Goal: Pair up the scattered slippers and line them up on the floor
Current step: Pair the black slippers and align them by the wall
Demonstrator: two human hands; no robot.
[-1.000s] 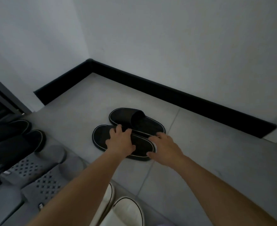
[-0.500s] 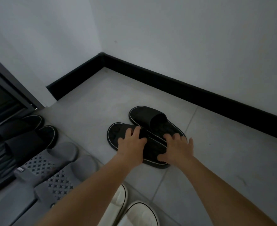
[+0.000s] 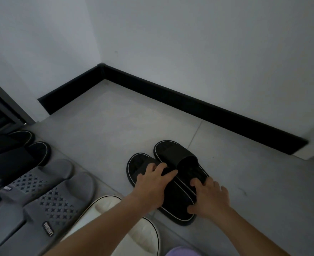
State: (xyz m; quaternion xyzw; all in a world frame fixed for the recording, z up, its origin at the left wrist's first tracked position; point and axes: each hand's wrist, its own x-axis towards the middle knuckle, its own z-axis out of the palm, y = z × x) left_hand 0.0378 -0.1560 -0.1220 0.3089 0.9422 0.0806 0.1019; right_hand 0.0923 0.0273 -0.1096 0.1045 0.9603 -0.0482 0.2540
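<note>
Two black slippers with white trim lie side by side on the grey floor tiles, toes pointing away and left. My left hand grips the strap of the left black slipper. My right hand presses down on the heel side of the right black slipper, fingers curled over its edge. At the left, a row holds another black pair, a grey perforated pair and a white pair, partly hidden by my left arm.
A black baseboard runs along the white walls and meets at a corner. A dark door frame stands at the far left. Something purple shows at the bottom edge. Bare floor lies between the slippers and the wall.
The black pair has been slid nearer to me and toward the row, turned to point more away. Both hands stayed on the slippers; the view has shifted so more of the row shows.
</note>
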